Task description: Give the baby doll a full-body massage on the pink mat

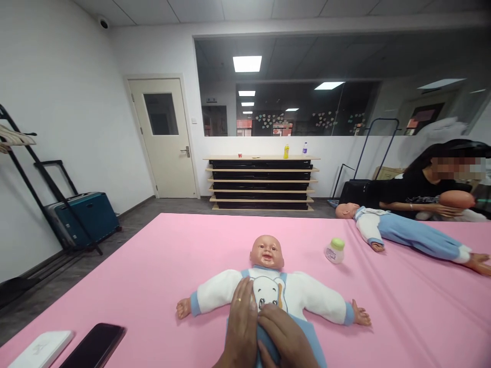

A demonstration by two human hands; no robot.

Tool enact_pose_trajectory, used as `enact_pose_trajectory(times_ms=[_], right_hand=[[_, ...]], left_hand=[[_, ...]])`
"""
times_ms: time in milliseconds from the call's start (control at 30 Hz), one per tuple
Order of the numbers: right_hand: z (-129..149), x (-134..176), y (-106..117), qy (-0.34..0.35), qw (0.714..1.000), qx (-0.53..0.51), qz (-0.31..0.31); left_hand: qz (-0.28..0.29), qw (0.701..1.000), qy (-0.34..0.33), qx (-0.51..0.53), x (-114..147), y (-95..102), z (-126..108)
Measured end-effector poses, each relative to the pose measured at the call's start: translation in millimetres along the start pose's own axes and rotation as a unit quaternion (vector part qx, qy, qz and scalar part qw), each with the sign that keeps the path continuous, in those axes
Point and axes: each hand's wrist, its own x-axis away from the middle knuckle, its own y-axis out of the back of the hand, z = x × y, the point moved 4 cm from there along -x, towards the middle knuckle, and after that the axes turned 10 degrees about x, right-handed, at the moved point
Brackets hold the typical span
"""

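Note:
A baby doll point(268, 255) lies on its back, arms spread wide, in a white top with a bear face and light-blue lower clothing. My left hand point(242, 319) rests on one side of its chest, fingers stretched out and close together. On the doll's belly is my right hand point(286, 332), its fingers slightly bent and pointing left, with the thumb apart below them. The fingers of my two hands nearly meet over the bear print. The doll's legs are out of frame.
The pink table point(153, 276) carries a green-lidded jar point(335, 250), a second doll point(406, 230), a black phone point(94, 345) and a white box-shaped object point(42, 350). Across the table at right, a person point(414, 189) handles another doll point(456, 199). Behind stands a low shelf point(263, 181).

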Motion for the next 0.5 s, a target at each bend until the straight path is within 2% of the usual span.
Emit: enact_pose_trajectory(times_ms=[100,200,267,367,500], right_hand=[[-3,-5,-2,-0.06,0.998,-0.001,0.038],[-11,1,-10,-0.127,0.989,0.027,0.068],[-15,8,-17,-0.152,0.983,0.053,0.085],[-19,20,-26,-0.182,0.976,0.093,0.08],[-20,28,-31,-0.21,0.969,0.114,0.061]], left_hand=[[-0.011,0.994,-0.109,-0.022,2,5.5,-14],[0.01,0.977,-0.214,-0.005,3,9.2,-27],[0.038,0.965,-0.259,0.02,4,10.0,-30],[0.097,0.953,-0.284,0.031,3,7.9,-29],[0.16,0.953,-0.258,-0.026,-3,4.1,-28]])
